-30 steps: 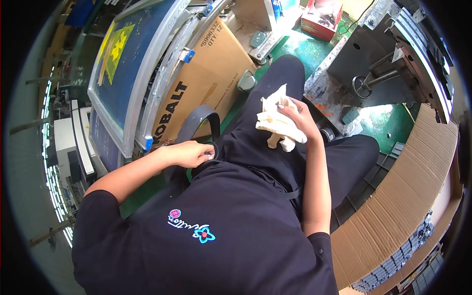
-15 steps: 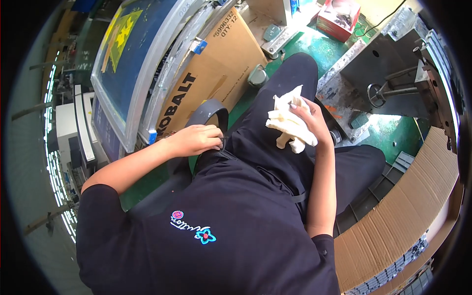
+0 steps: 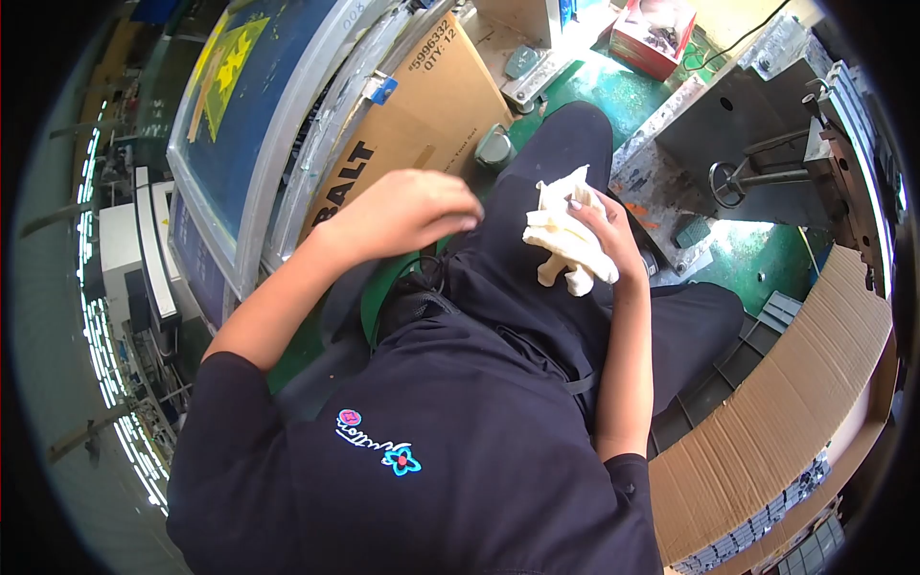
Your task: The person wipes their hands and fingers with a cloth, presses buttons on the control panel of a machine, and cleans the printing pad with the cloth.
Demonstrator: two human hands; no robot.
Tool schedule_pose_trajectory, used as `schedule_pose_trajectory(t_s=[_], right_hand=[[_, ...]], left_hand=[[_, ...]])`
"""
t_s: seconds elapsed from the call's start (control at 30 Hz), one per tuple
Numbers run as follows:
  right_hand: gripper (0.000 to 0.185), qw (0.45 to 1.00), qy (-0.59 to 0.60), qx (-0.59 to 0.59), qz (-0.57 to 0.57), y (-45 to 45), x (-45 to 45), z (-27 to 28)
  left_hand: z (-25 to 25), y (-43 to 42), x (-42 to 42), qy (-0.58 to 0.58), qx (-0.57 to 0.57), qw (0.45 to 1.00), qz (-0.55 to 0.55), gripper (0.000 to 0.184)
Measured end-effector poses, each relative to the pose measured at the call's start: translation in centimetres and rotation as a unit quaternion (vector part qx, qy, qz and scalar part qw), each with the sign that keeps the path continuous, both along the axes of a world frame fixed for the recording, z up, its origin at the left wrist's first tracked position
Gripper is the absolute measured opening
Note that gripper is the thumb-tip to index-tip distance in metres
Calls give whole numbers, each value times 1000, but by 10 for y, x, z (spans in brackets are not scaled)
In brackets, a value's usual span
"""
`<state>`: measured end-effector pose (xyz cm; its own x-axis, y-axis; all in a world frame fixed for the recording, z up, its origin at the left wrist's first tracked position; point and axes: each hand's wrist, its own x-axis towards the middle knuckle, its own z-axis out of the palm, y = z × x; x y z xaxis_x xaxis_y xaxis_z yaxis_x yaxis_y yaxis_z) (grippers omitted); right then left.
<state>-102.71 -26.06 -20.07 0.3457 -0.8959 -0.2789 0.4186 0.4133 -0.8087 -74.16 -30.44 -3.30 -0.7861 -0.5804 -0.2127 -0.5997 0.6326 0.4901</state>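
My right hand (image 3: 613,235) is closed around a bunched pair of off-white work gloves (image 3: 567,240), held above my lap with the glove fingers hanging down. My left hand (image 3: 407,211) is raised over my left thigh, back of the hand up. Its fingers are curled and pressed together, and nothing shows in them; the palm is hidden. Below it lie the dark waistband and a black cord (image 3: 431,273) on my trousers.
A large Kobalt cardboard box (image 3: 431,115) and framed screens (image 3: 259,134) stand to the left. On the right are a metal machine with a handwheel (image 3: 728,184) and an open carton (image 3: 776,402). A red box (image 3: 652,38) sits ahead on the green floor.
My left hand has lifted from beside the waist, moving forward and slightly right. It now covers part of the box lettering. My right hand keeps hold of the work gloves, nearly still.
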Motion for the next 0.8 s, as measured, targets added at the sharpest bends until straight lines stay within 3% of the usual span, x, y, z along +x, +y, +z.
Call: schedule_pose_trajectory(t_s=[0.07,0.2,0.27,0.33,0.4,0.57,0.6,0.63,0.8], right_hand=[[26,1000,10,4,-3,1,-1,-2],[30,999,5,24,-39,2,-5,-8],[33,995,-16,42,-85,4,-9,-15],[36,990,5,58,-126,7,-23,-34],[36,967,-101,86,-216,15,-31,-19],[37,907,-260,59,-326,36,-54,-27],[39,899,-251,48,-355,42,-56,-32],[38,892,-264,52,-364,47,-57,-41],[40,855,-255,125,-434,46,-51,-68]], left_hand=[[7,-15,-23,101,-107,988,40,12],[-14,-12,-81,246,18,956,156,14],[-51,-10,-111,311,59,926,206,14],[-82,-11,-133,398,47,873,279,12],[-110,-20,-140,463,178,800,339,15],[-165,-27,-127,304,250,885,248,23],[-153,-16,-129,251,104,943,192,19],[-140,-10,-134,224,32,959,168,16],[-146,-7,-138,160,-50,983,74,18]])
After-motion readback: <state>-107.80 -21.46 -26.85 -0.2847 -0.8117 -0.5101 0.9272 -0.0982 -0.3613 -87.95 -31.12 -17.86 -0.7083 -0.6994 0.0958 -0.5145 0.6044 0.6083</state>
